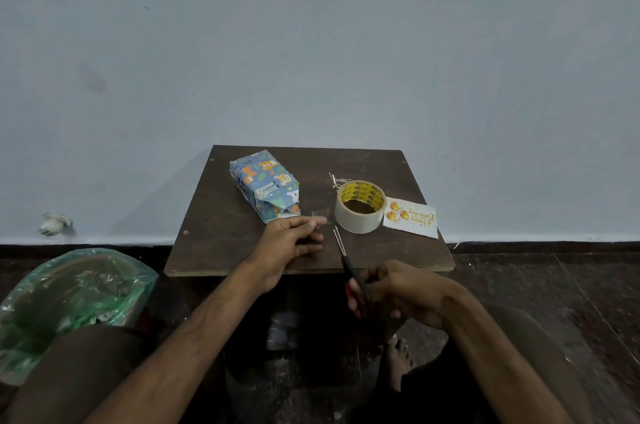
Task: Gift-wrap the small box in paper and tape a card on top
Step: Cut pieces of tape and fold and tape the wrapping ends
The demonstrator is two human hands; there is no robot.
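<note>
The small dark table (214,250) stands against a pale wall, and places here are read from its middle. The wrapped box (265,189), in blue paper printed with cartoon animals, lies at about 10 o'clock. Its near end points toward the person, with the end flaps folded but looking partly loose. The tape roll (360,207) lies flat at about 2 o'clock, with a few pale scraps (337,179) just beyond it. The card (410,217) (yellow balloons and gold lettering, upside down to the viewer) lies touching the roll's right side at 3 o'clock, reaching the table's edge.

The left hand (291,243) rests at 6 o'clock, just beside the box's near end. Its thumb and forefinger are pressed together on what seems to be a short strip of clear tape (319,218), which is too faint to be sure of. The right hand (398,292) hangs off the near edge at 5 o'clock, fingers curled through the handles of the scissors (350,267). The slim blades are slightly parted and point up toward the roll.

A bin lined with a green bag (69,292) sits on the floor at 8 o'clock.
</note>
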